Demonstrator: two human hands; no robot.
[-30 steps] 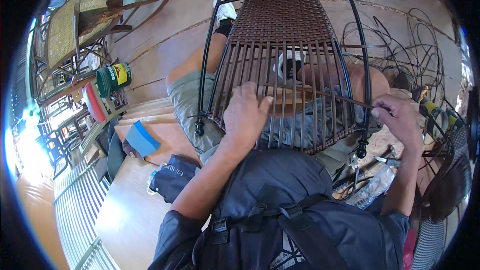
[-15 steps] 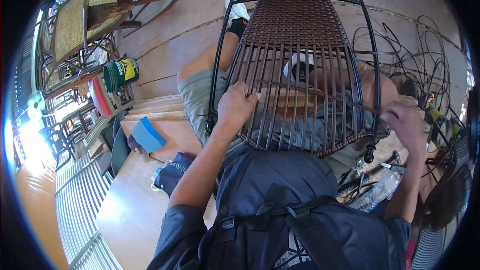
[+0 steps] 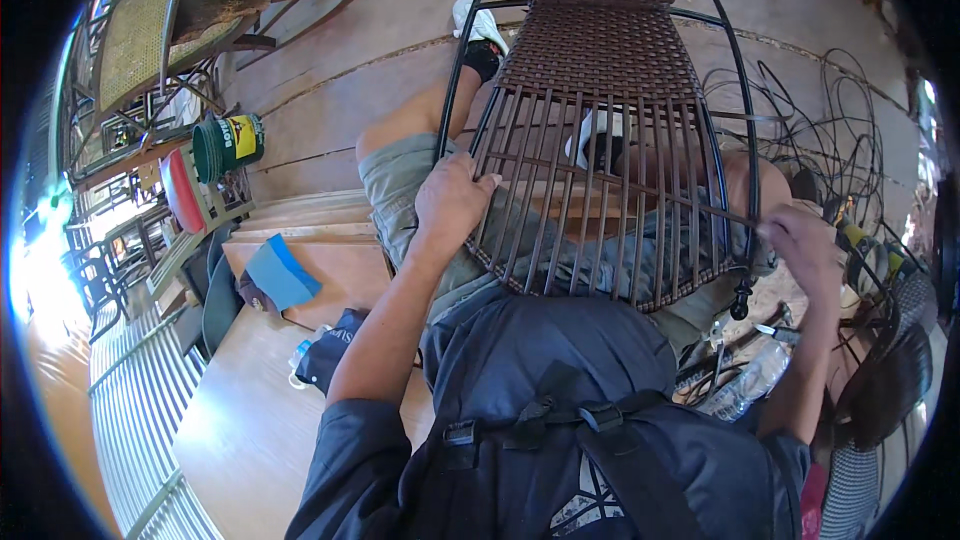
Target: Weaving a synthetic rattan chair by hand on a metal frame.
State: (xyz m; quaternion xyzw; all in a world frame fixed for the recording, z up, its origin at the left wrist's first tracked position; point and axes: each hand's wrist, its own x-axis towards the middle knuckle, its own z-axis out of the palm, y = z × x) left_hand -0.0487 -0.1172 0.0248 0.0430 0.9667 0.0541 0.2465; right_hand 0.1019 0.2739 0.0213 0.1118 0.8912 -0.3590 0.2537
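A brown wicker chair with a black metal frame stands against me, between my legs. Its far part is tightly woven; nearer, bare lengthwise strips run side by side with gaps. One brown wicker strip crosses them at a slant, passing over and under. At the right edge of the seat, my right hand pinches the strip's right part. My left hand is closed at the seat's left edge, thumb on top, close to the strip's left end; its fingertips are partly hidden.
Loose coils of dark strip lie on the floor at right. Near my right forearm are a knife and a clear plastic bag. Leftward sit a blue block, a dark green bucket and a cane rocking chair.
The cross strip now reaches farther left, near the left edge of the seat. My left hand has shifted slightly up along that edge. My right hand still grips the strip. The view has tilted slightly.
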